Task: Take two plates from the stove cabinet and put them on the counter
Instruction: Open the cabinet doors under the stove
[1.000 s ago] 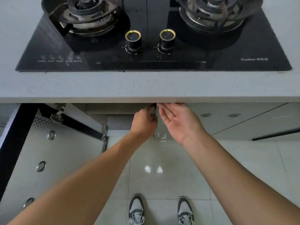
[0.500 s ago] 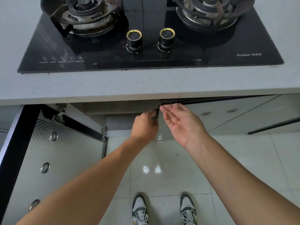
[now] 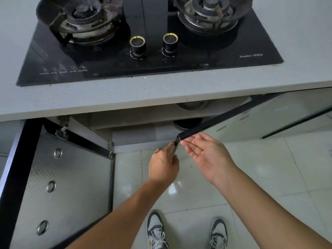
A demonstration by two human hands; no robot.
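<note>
Under the grey counter the stove cabinet stands partly open. Its right door, pale with a black top edge, is swung out a little. My left hand pinches that door's free vertical edge just below its top corner. My right hand is palm-up with fingers spread, its fingertips against the same corner. Inside the gap, two round dish rims show on the shelves, one above the other; most of each is hidden by the counter and the door.
The left cabinet door hangs fully open at my left, with metal vents in its panel. A black glass gas stove with two burners and two knobs sits in the counter. My shoes stand on a glossy tiled floor.
The right cabinet door has swung outward toward me, with both hands moving back along with its corner. The dish rims inside have come into view.
</note>
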